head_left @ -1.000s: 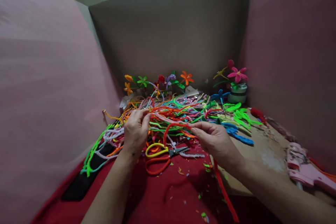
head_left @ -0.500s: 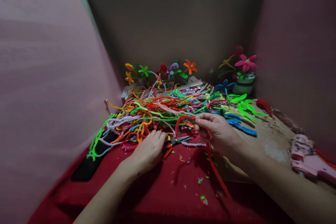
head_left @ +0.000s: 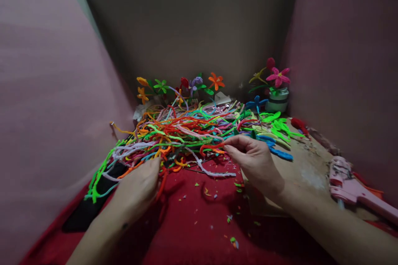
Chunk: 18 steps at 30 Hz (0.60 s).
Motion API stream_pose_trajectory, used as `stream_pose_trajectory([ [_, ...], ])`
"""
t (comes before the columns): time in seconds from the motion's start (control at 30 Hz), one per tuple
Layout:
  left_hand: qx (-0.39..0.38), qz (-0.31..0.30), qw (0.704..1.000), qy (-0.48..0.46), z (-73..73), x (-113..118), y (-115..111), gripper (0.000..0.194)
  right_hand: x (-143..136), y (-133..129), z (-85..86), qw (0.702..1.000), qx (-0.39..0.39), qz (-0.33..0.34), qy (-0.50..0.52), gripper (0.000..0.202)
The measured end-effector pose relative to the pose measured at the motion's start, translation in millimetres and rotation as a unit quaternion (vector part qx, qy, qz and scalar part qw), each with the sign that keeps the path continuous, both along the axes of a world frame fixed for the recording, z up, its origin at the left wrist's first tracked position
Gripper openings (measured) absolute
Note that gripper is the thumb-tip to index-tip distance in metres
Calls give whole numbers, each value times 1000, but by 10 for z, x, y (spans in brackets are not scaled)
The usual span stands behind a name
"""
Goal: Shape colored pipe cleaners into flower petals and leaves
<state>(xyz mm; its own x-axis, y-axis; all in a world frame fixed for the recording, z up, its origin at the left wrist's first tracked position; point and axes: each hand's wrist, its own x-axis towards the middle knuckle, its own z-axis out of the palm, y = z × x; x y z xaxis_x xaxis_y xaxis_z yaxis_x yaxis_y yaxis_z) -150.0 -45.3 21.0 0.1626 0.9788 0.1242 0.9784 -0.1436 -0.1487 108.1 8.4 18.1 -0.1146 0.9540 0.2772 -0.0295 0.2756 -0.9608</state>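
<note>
My right hand [head_left: 256,161] is closed in a pinch on one end of a red pipe cleaner [head_left: 213,146], which bends to the left over the edge of the pile. My left hand [head_left: 141,184] is curled at the pile's front left edge, its fingertips mostly hidden. A red strip [head_left: 161,186] shows beside its fingers; whether it is a pipe cleaner or a scissors handle I cannot make out. Between the hands, a pale lilac pipe cleaner [head_left: 214,173] sticks out of the heap of many-coloured pipe cleaners [head_left: 186,126].
Pipe-cleaner flowers [head_left: 216,80] stand behind the heap, and a pink one [head_left: 278,76] rises from a jar [head_left: 277,100]. A pink glue gun [head_left: 348,186] lies at right. A black phone-like slab [head_left: 79,215] is at left. Coloured clippings [head_left: 233,242] dot the red cloth [head_left: 186,232].
My left hand has moved left and nearer, away from where the scissors showed; their blades no longer show clearly. The long red tail below my right hand is gone from view. The view has shifted right.
</note>
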Motion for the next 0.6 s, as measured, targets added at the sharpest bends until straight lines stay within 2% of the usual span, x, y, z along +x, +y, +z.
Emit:
stream_pose_trajectory([
  [0.07, 29, 15, 999, -6, 53, 6, -41, 36, -3, -14, -39, 998, 51, -24, -31, 12],
  [0.13, 61, -23, 998, -13, 66, 92, -86, 39, -6, -29, -62, 993, 91, -40, -62, 11],
  [0.23, 84, -67, 994, 7, 27, 324, -155, 44, -6, -44, -74, 987, 109, -49, -107, 11],
  [0.4, 69, -59, 995, 48, -33, 627, -198, 49, -3, -34, -108, 983, 106, -54, -140, 13],
  [0.6, 25, -28, 998, 56, -37, 710, -157, 48, -25, -32, -146, 979, 107, -52, -163, 11],
])
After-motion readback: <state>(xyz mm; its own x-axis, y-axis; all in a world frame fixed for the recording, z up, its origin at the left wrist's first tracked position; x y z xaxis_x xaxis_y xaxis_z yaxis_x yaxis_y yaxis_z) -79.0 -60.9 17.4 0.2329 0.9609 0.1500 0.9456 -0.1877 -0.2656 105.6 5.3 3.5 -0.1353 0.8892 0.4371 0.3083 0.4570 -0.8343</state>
